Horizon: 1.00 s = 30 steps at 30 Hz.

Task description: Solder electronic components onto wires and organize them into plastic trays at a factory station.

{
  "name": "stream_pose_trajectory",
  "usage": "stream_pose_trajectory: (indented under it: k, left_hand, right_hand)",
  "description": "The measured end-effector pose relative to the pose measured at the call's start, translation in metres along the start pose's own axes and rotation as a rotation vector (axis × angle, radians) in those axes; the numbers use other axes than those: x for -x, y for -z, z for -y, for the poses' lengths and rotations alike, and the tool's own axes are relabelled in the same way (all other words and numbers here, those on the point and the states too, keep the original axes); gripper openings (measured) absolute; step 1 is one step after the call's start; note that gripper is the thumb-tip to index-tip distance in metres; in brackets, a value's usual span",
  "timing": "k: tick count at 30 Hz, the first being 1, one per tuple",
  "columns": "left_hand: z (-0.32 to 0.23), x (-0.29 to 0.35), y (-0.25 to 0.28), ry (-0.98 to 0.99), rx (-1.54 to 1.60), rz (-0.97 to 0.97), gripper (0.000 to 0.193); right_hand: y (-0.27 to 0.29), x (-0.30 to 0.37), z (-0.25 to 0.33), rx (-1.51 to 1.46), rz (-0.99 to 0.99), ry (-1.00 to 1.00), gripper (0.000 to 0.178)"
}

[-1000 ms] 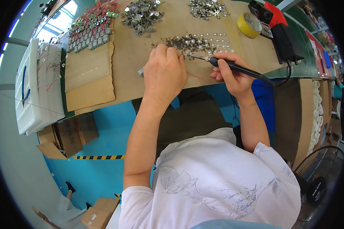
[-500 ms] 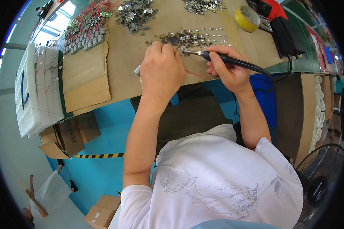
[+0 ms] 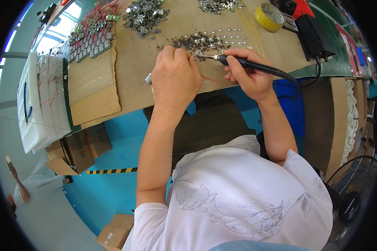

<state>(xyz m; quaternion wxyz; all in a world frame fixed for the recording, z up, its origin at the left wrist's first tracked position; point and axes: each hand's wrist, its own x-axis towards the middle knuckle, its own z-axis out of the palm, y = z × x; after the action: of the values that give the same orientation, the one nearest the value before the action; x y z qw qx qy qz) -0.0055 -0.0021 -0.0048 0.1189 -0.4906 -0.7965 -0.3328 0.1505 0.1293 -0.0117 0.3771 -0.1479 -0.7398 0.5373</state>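
My right hand (image 3: 252,76) is wrapped round the black handle of a soldering iron (image 3: 250,64), its metal tip pointing left. That tip reaches the scorched patch of the work sheet, close beside the fingertips of my left hand (image 3: 176,77). My left hand is closed, back upward, and its fingers hide what they hold. A thin red wire (image 3: 209,79) sticks out on its right side, and a small silver part (image 3: 148,78) shows at its left edge. Just beyond lie rows of small shiny metal pieces (image 3: 234,37).
Grey blocks with red wires (image 3: 91,48) stand in rows at the left, near a cardboard sheet (image 3: 94,98). Behind are heaps of metal pieces (image 3: 144,19), yellow tape (image 3: 269,18) and a black corded box (image 3: 314,37). White trays (image 3: 29,108) stand far left; a fan (image 3: 352,201) lower right.
My hands and the soldering iron stay almost where they were; the whole view shifts slightly. At the lower left, another person has moved farther left.
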Motion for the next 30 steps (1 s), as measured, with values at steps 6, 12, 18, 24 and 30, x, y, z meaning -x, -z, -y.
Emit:
stream_pose_trajectory:
  k: [6,12,18,24,30]
  left_hand:
    - [-0.0007,0.0002,0.0008,-0.004,-0.003,-0.003,0.008]
    - [-0.0010,0.0004,0.0025,-0.009,0.005,0.007,0.009]
    - [0.0005,0.0012,0.0030,-0.025,0.007,0.008,0.009]
    - [0.0004,0.0013,0.0039,-0.024,0.016,0.015,0.009]
    - [0.0004,0.0012,0.0036,-0.022,0.010,0.015,0.008]
  right_hand:
    - [-0.0005,-0.0009,0.0013,0.008,0.003,0.021,0.017]
    - [0.0002,0.0001,0.0015,0.011,0.003,0.013,0.017]
    - [-0.0001,0.0002,0.0011,0.008,0.002,0.011,0.017]
    - [0.0000,0.0002,0.0009,0.000,0.003,0.015,0.017]
    - [0.0005,0.0001,0.0009,0.008,0.015,0.022,0.017]
